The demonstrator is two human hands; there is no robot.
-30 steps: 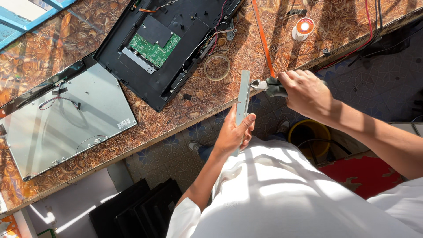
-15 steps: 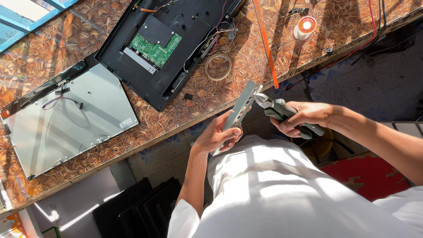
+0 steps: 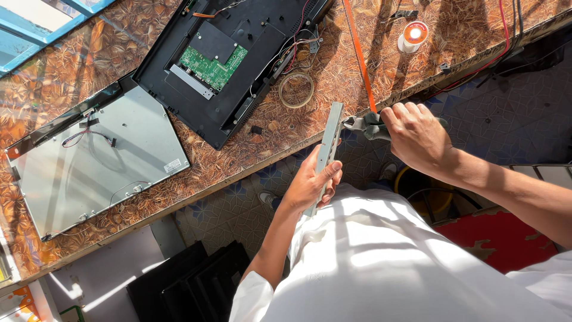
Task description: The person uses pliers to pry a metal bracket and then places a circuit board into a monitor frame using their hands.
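My left hand (image 3: 312,183) grips a long narrow grey metal strip (image 3: 329,139), held upright in front of the bench edge. My right hand (image 3: 416,136) is closed around the handles of grey-handled pliers (image 3: 364,126). The pliers' jaws touch the strip's right edge near its upper end. I wear a white shirt with short sleeves.
On the patterned brown bench (image 3: 89,65) lie an opened black monitor back (image 3: 226,59) with a green circuit board (image 3: 213,64), a silver panel (image 3: 95,161), a tape ring (image 3: 296,90), an orange strip (image 3: 357,53) and a solder spool (image 3: 413,36). Black panels (image 3: 190,280) stand on the tiled floor.
The strip has swung from tilted back to nearly upright. My right hand rose with the pliers, and their jaws now meet the strip near its top.
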